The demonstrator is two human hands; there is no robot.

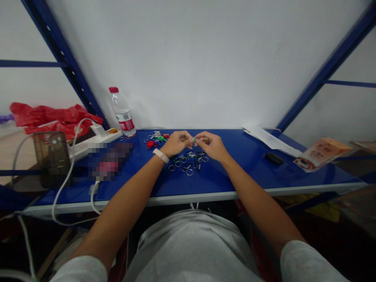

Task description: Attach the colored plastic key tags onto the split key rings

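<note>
My left hand (178, 141), with a pale band on its wrist, pinches a small green piece (194, 140) between its fingertips. From the other side my right hand (212, 145) pinches the same piece, and the fingertips of both hands nearly meet. The piece is too small and too covered for me to tell its exact kind. Just below the hands lies a loose pile of key rings with dark clips (190, 156). Left of my left hand sits a second cluster of key rings (155, 139) with red and green parts.
A water bottle (123, 113) stands at the back left by a white power strip (88, 144). A pixelated object (111, 160) lies in front, a cable running from it. On the right are white papers (268, 140), a small black case (274, 158) and an orange-and-white packet (321, 152).
</note>
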